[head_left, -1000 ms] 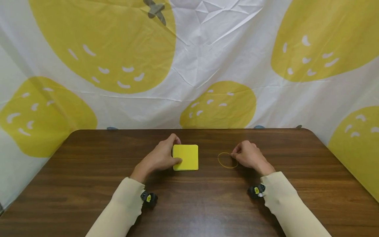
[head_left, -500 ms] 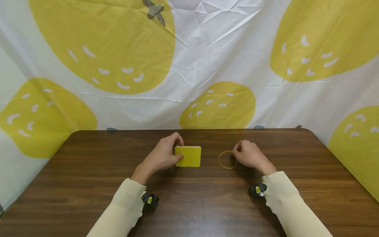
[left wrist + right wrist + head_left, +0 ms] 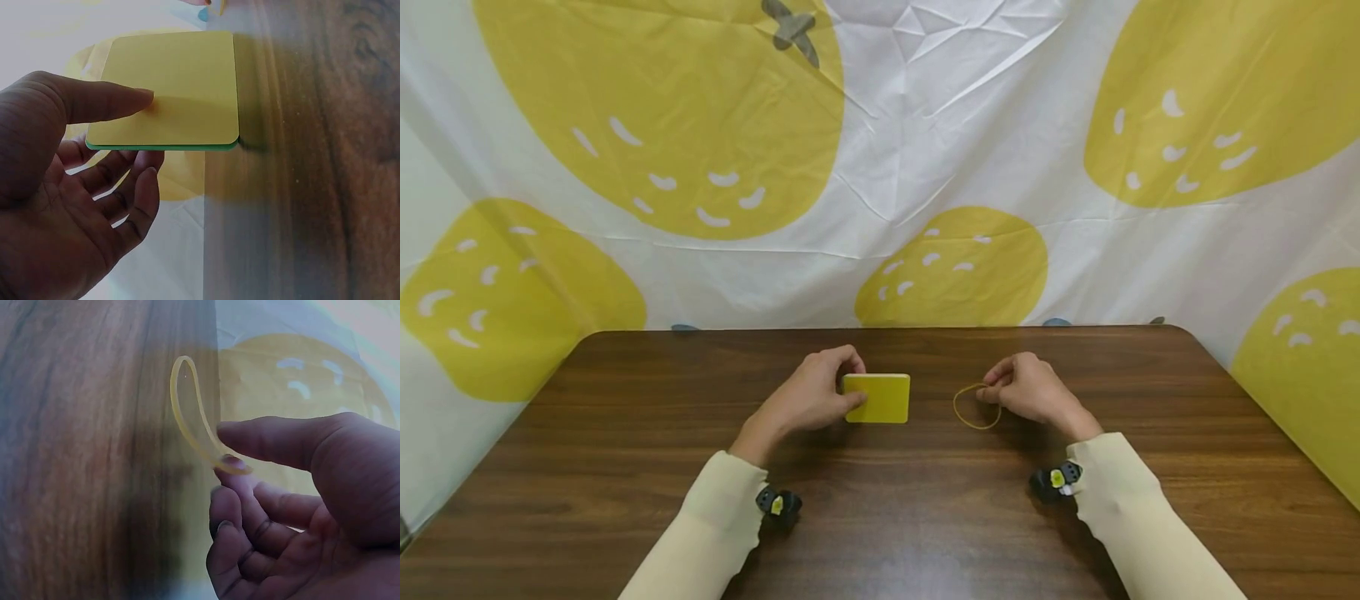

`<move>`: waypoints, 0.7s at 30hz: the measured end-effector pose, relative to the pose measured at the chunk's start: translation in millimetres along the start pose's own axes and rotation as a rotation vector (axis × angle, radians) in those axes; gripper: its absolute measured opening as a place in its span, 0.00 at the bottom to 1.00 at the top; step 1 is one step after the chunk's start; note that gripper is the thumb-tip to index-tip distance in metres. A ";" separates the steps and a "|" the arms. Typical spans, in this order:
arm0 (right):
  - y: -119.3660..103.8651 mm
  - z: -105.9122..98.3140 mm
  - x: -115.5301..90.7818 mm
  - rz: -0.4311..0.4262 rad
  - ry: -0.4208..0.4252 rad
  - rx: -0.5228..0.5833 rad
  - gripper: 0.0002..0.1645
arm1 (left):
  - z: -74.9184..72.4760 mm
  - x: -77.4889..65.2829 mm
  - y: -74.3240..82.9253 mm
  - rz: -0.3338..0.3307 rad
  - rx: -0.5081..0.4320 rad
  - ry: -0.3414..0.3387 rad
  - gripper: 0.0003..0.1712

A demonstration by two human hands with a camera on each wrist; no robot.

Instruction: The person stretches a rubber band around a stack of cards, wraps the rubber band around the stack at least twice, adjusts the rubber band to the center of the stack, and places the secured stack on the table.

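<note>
Hands: two, one at each side of the desk's middle.
Left hand (image 3: pixel 811 390): grasping the card stack, one thumb on its yellow face, fingers behind.
Right hand (image 3: pixel 1036 392): holding the rubber band at its fingertips.
Card stack (image 3: pixel 886 400): one, tilted in the left hand; two colours show, yellow and green; cards too tight to count.
Rubber band (image 3: pixel 175 403): one yellow loop, right of the stack, apart from it.
Desk (image 3: pixel 887 525): one, brown wood grain.
Sleeves (image 3: pixel 700 529): two, cream.
</note>
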State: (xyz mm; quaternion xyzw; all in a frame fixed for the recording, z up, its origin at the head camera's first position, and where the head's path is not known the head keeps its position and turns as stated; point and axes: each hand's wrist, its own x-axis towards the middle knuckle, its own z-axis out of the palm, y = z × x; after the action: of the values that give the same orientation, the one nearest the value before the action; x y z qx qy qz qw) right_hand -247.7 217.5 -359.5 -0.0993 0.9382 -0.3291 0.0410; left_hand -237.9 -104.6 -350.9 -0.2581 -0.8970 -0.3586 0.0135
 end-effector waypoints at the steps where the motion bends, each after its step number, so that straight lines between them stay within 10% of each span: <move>1: -0.2 -0.2 -0.3 0.000 -0.009 0.001 0.11 | -0.1 0.0 -0.3 -0.004 -0.002 -0.004 0.10; 8: 0.4 -2.6 0.7 -0.018 -0.073 0.028 0.13 | -0.5 0.3 -1.5 -0.052 -0.040 -0.027 0.09; 21: -6.1 -9.7 3.4 -0.031 -0.143 0.492 0.25 | -0.4 0.3 -3.5 -0.054 -0.098 -0.060 0.07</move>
State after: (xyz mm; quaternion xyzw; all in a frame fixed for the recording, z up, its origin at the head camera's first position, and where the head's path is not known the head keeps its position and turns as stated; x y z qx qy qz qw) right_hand -251.4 218.0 -348.1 -0.1236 0.8230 -0.5400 0.1252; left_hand -239.9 -106.8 -352.8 -0.2447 -0.8851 -0.3943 -0.0356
